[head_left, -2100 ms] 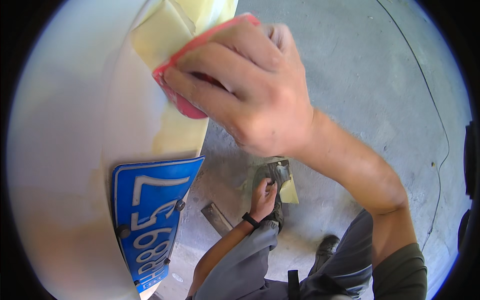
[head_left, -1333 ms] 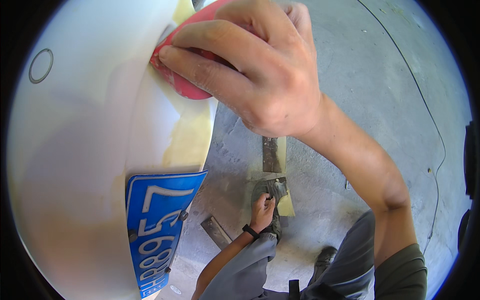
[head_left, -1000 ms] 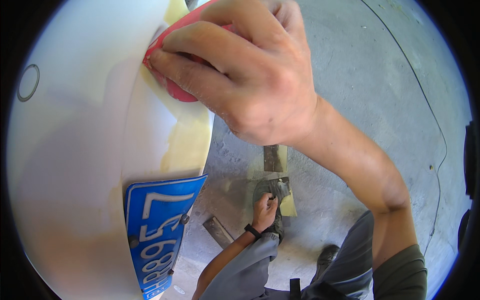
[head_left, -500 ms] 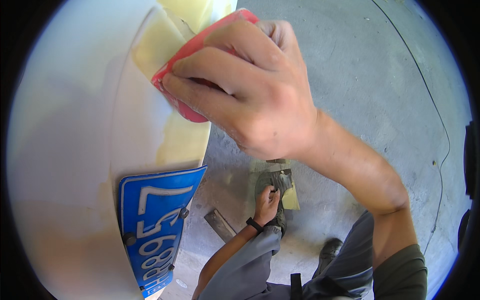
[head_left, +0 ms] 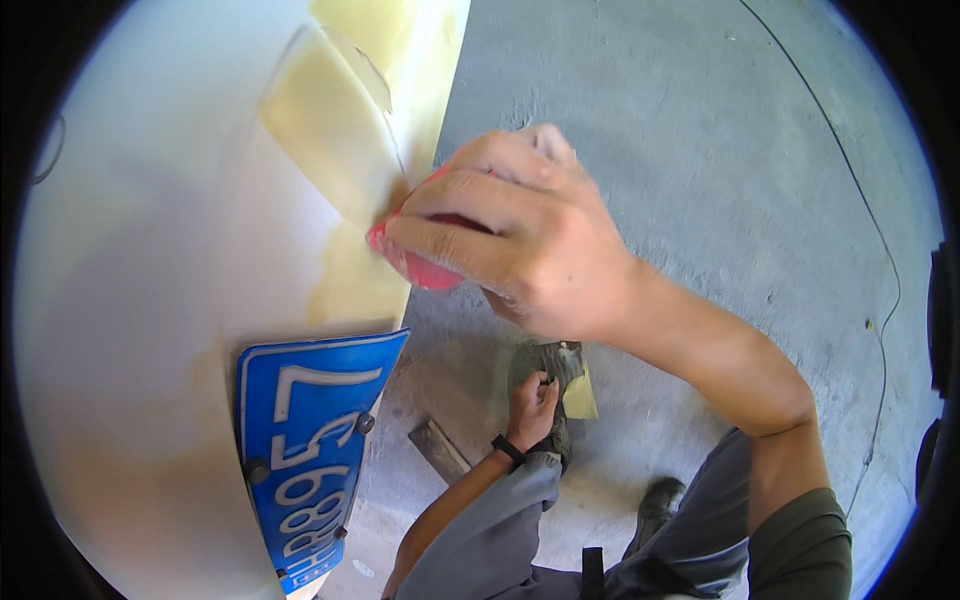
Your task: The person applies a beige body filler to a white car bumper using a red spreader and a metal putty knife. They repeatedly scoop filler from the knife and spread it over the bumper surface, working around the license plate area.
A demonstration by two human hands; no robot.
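My right hand [head_left: 515, 225] is closed on a red pad [head_left: 425, 268] with pale smears, at the right edge of the white car panel [head_left: 130, 280]. A pale yellow patch [head_left: 315, 110] with a raised crease shows above and left of the pad. A blue number plate [head_left: 290, 450] is bolted to the panel below. Low in the middle, my left hand [head_left: 530, 410] has its fingers curled on a dark flat board [head_left: 560, 360] with yellowish material on it, over my shoe.
Grey concrete floor [head_left: 720, 160] lies to the right, with a thin cable [head_left: 850, 170] running along it. A dark metal strip [head_left: 438, 448] lies near my left forearm. My legs and shoes [head_left: 655, 505] are at the bottom. Dark objects [head_left: 936, 315] sit at the far right rim.
My right hand and the red pad have moved down and to the right from higher on the panel, uncovering more of the yellow patch. My left hand has hardly moved since half a second ago.
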